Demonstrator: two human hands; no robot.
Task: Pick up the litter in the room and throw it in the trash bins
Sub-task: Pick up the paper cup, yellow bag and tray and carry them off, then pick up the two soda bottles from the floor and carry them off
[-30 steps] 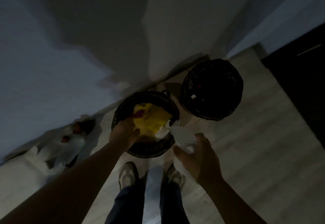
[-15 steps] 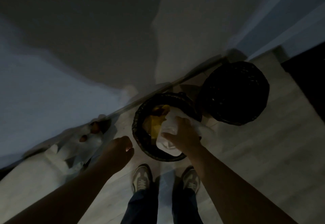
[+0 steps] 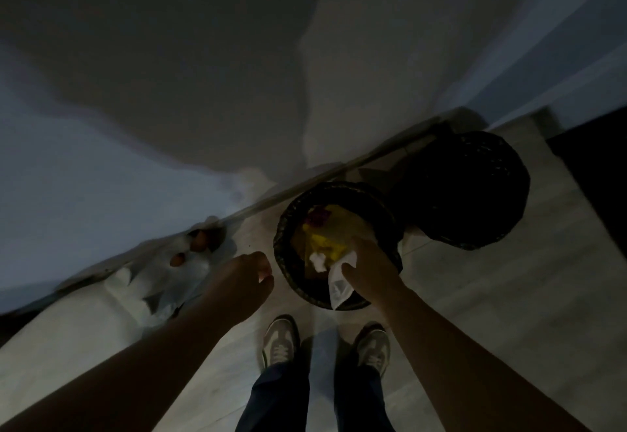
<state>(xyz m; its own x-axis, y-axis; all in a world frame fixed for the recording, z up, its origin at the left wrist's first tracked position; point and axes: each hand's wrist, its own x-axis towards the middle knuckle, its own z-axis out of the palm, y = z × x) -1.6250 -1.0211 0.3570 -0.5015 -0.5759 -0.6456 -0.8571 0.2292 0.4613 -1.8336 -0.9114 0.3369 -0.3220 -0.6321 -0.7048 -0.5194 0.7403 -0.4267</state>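
Far bin (image 3: 475, 194) too dark inside | near wicker bin (image 3: 284, 238) holds yellow wrapper (image 3: 327, 246), white paper (image 3: 337, 287) | your right hand (image 3: 369, 262) on paper, grip unclear | left hand (image 3: 244, 275) loosely curled, empty

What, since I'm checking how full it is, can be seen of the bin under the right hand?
The near bin is round, dark and looks woven, standing upright on the pale floor by the wall, beside a second dark bin. It holds yellow wrapping, something purplish and crumpled white paper. The right hand reaches in, holding a white wrapper that drapes over its near rim.
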